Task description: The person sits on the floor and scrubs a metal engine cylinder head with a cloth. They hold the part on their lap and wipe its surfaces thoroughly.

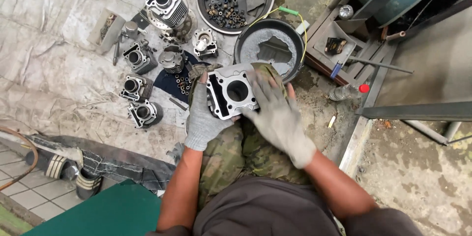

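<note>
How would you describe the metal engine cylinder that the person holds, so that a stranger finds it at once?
Start at the round black pan of grey paste, top centre. Just below it, over the person's knee, sits the engine cylinder, gripped by the gloved left hand and right hand. Unlike the cylinders lying on the sheet, it is held up, its bore facing the camera.

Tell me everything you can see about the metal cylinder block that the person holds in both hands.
The cylinder block is a grey part that looks like cast metal, dull and a little dirty. Its flat top face points up at the camera and shows a large round bore near the middle, a dark rectangular opening on its left side and small holes near the corners. It is held over the person's lap, above camouflage trousers. The gloved left hand grips it from the left and below; the gloved right hand lies against its right edge.
</note>
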